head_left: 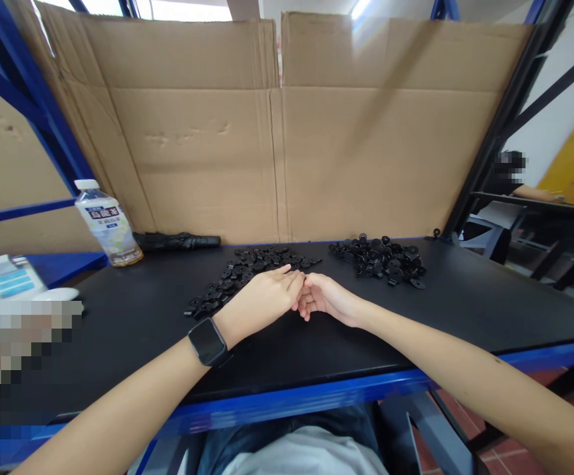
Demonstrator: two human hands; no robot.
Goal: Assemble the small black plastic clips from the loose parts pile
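Note:
My left hand [276, 290], with a black smartwatch [208, 342] on its wrist, meets my right hand [320, 295] above the middle of the black tabletop. The left fingers are pressed together, their tips against the right hand. Curled inward, the right fingers are closed too. Whatever may lie between the two hands is hidden. Just behind my left hand spreads a pile of small black plastic parts [232, 277]. Beyond my right hand, to its right, lies a second heap of black parts [381, 257], several of them round.
A labelled drink bottle [109, 224] stands at the back left, beside a folded black umbrella [178, 241]. A white device [7, 280] sits at the left edge. Cardboard sheets [208, 145] wall off the back of the black table [465, 310]. A person [507, 181] sits far right.

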